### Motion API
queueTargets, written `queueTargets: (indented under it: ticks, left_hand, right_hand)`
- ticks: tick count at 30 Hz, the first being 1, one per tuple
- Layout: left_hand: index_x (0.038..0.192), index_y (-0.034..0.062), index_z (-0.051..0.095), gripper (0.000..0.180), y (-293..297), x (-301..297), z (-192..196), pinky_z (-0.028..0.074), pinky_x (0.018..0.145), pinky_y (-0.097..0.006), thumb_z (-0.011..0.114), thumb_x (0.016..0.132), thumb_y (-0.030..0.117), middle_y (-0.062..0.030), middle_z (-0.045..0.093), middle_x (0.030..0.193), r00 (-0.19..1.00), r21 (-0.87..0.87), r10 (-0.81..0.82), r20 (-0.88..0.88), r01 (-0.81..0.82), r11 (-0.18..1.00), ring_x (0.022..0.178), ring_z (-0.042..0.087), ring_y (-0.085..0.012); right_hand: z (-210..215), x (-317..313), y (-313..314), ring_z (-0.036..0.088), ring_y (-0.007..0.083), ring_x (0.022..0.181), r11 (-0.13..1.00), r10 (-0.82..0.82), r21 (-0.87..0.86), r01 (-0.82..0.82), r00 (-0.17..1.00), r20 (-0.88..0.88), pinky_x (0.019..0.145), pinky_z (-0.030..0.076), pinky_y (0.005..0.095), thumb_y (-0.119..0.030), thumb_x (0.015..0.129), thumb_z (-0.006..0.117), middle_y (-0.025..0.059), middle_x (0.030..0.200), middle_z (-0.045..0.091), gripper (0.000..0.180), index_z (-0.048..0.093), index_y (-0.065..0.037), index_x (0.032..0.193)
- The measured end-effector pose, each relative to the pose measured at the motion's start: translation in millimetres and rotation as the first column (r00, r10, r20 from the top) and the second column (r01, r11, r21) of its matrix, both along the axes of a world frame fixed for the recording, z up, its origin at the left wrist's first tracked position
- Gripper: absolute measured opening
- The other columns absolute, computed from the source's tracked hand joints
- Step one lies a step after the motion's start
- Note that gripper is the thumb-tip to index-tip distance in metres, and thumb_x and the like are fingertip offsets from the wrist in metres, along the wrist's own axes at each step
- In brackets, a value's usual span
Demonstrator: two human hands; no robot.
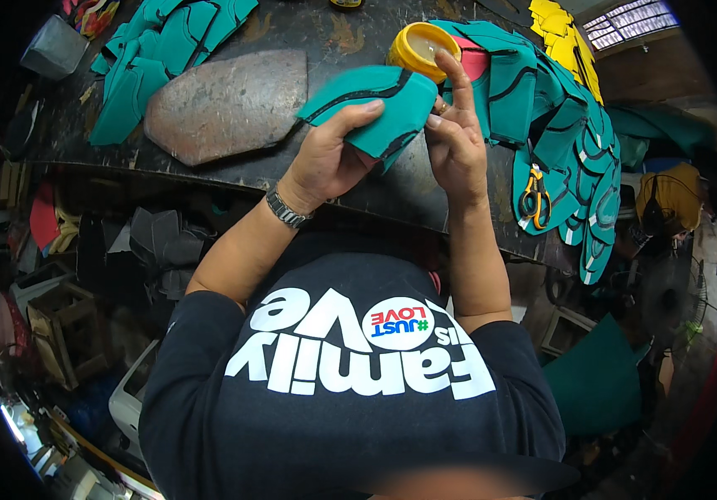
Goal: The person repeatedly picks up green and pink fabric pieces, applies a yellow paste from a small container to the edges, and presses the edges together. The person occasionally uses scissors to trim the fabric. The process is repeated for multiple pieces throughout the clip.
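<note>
1. The left hand [325,158] and right hand [456,146] both grip a teal cut piece [371,108] above the bench [350,42].
2. Its long axis runs left to right, slightly curved, the left tip pointing toward a flat stone slab [225,104].
3. A round yellow tub [419,48] sits just behind it.
4. Yellow-handled scissors [532,197] lie on teal pieces [575,142] at right.

Person had on a dark navy short-sleeved tee with big white block lettering and a round white badge across the chest. Metal link wristwatch [287,208] sat just below the left hand [329,158], and a ring [442,107] circled one right-hand finger.
</note>
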State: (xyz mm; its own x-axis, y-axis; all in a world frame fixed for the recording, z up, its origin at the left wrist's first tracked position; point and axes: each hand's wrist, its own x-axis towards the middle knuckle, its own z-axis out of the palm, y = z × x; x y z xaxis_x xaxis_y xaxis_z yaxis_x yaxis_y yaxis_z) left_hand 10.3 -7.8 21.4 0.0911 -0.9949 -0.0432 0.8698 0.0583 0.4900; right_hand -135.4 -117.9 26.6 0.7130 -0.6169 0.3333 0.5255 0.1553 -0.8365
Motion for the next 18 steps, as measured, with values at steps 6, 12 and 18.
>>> queueTargets:
  ticks: [6, 12, 18]
  left_hand:
    - [0.124, 0.0001, 0.06, 0.029, 1, 2, 11, 0.058, 0.08, -0.031, 0.059, 0.099, 0.016, -0.0119, 0.068, 0.115, 0.913, -0.012, 0.184, 0.365, -0.192, 0.981, 0.096, 0.069, -0.017]
    - [0.12, 0.0029, 0.062, 0.026, 0, -10, 10, 0.056, 0.082, -0.029, 0.059, 0.1, 0.019, -0.0072, 0.069, 0.11, 0.945, -0.014, 0.211, 0.25, -0.214, 0.977, 0.098, 0.068, -0.0141]
    - [0.119, 0.0026, 0.06, 0.026, 0, -14, 10, 0.058, 0.081, -0.03, 0.06, 0.099, 0.019, -0.008, 0.068, 0.109, 0.957, -0.024, 0.249, 0.152, -0.248, 0.968, 0.097, 0.069, -0.0157]
  right_hand:
    - [16, -4, 8, 0.051, 0.0209, 0.122, 0.638, -0.579, -0.631, 0.44, 0.815, -0.017, 0.104, 0.041, 0.0357, 0.008, 0.081, 0.06, 0.0079, 0.125, 0.056, 0.058, 0.058, -0.01, 0.136]
    - [18, -7, 25, 0.053, 0.0289, 0.113, 0.045, -0.765, -0.94, 0.338, 0.617, 0.185, 0.101, 0.041, 0.0379, 0.012, 0.067, 0.064, 0.0096, 0.127, 0.057, 0.059, 0.076, -0.02, 0.114]
    - [10, -5, 25, 0.053, 0.0257, 0.107, -0.142, -0.81, -0.93, 0.339, 0.499, 0.306, 0.092, 0.043, 0.0352, 0.008, 0.069, 0.068, 0.0068, 0.12, 0.06, 0.057, 0.077, -0.024, 0.114]
